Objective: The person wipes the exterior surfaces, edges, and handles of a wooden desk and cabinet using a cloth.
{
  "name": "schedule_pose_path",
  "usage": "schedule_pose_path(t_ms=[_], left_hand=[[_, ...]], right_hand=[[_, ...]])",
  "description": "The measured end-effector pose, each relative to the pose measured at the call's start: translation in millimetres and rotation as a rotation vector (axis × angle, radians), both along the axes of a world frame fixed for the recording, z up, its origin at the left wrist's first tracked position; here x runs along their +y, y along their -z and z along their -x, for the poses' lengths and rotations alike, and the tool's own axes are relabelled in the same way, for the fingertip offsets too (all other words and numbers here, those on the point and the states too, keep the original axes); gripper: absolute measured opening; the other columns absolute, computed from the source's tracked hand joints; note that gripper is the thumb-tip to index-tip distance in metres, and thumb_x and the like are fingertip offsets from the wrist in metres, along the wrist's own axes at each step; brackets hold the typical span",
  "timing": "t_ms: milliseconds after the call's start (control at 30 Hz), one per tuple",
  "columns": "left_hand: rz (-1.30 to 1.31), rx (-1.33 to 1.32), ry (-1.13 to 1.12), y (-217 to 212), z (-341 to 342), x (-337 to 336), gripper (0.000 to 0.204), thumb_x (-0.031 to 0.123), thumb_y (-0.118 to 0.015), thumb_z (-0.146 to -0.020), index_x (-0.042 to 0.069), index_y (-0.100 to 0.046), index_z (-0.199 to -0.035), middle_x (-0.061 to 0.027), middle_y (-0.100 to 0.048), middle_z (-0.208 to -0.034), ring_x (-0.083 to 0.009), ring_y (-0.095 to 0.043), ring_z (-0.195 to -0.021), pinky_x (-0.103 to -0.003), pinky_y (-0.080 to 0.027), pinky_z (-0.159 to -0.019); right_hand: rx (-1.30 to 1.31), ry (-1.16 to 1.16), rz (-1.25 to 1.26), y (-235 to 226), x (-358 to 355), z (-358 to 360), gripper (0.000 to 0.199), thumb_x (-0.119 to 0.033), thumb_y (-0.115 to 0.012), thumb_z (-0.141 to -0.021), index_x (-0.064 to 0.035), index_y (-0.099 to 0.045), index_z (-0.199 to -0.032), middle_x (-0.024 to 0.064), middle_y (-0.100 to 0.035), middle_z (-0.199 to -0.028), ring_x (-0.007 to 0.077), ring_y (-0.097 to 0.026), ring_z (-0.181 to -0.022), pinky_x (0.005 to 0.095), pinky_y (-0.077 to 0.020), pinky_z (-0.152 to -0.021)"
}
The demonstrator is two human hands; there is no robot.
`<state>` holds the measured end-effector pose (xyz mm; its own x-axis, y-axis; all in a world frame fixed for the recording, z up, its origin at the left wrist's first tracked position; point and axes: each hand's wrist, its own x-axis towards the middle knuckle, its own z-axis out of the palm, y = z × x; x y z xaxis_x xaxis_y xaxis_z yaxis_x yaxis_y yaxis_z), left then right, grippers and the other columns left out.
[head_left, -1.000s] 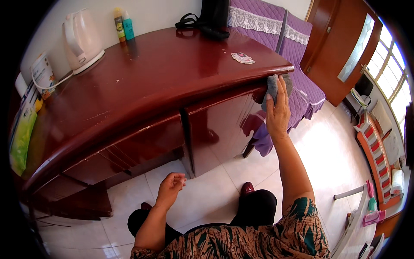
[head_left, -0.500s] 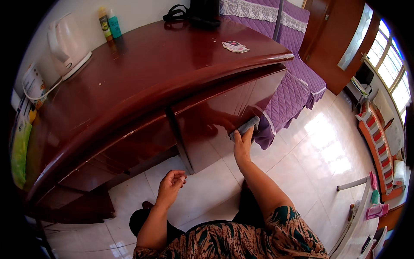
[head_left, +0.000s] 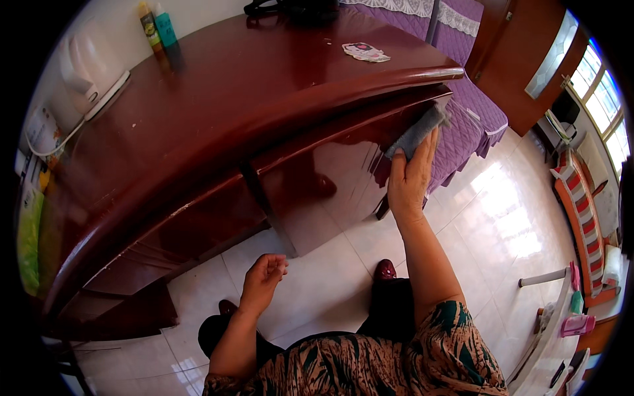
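Note:
My right hand (head_left: 413, 175) presses a folded grey cloth (head_left: 417, 132) against the upper right part of a glossy dark red cabinet panel (head_left: 317, 188), close to its right edge. The thumb lies on the cloth's near end, and the fingers stretch up along its side. The panel sits under the overhanging top of a curved cabinet (head_left: 238, 86). My left hand (head_left: 263, 280) hangs in front of the cabinet, apart from it, with its fingers loosely curled and nothing seen in them.
On the cabinet top are a white kettle (head_left: 92, 69), two bottles (head_left: 158, 26), a paper cutout (head_left: 365, 52) and a black bag (head_left: 304, 10). A purple quilted seat (head_left: 472, 119) stands close behind the right end. A white table (head_left: 548, 330) is at the lower right.
My right hand and the cloth have moved up and to the right along the panel. The view has shifted slightly. My left hand stays nearly where it was.

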<state>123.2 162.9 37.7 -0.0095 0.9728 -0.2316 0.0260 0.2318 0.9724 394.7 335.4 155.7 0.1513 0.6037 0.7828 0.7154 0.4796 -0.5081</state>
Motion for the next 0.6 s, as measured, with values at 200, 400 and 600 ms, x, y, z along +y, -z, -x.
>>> schedule_pose_path(t_ms=[200,400,600], left_hand=[[0.010,0.002,0.014,-6,-6,2,0.022,0.011,-0.056,-0.097,0.003,-0.057,-0.118,-0.0064,-0.064,-0.106,-0.0137,-0.060,-0.093,-0.027,-0.049,-0.083],[-0.015,0.007,-0.004,-2,0,-1,0.021,0.009,-0.057,-0.095,0.001,-0.058,-0.115,-0.0071,-0.065,-0.105,-0.0130,-0.061,-0.091,-0.027,-0.049,-0.083],[-0.011,0.023,0.004,0,-2,-2,0.022,0.008,-0.058,-0.095,0.001,-0.058,-0.115,-0.0069,-0.065,-0.106,-0.0125,-0.060,-0.090,-0.026,-0.049,-0.083]], right_hand=[[0.091,-0.077,0.309,116,-4,-6,0.077,0.000,-0.050,-0.082,0.0107,-0.011,-0.147,0.0331,-0.012,-0.154,0.0485,-0.014,-0.143,0.0448,-0.0204,-0.117],[0.046,-0.271,0.308,88,-57,43,0.080,0.011,-0.047,-0.074,0.0126,-0.013,-0.146,0.0364,-0.012,-0.152,0.0514,-0.016,-0.142,0.0458,-0.0252,-0.114],[-0.056,-0.319,-0.007,25,-63,55,0.076,0.017,-0.040,-0.072,0.0106,-0.024,-0.145,0.0343,-0.016,-0.153,0.0519,-0.022,-0.140,0.0445,-0.0253,-0.113]])
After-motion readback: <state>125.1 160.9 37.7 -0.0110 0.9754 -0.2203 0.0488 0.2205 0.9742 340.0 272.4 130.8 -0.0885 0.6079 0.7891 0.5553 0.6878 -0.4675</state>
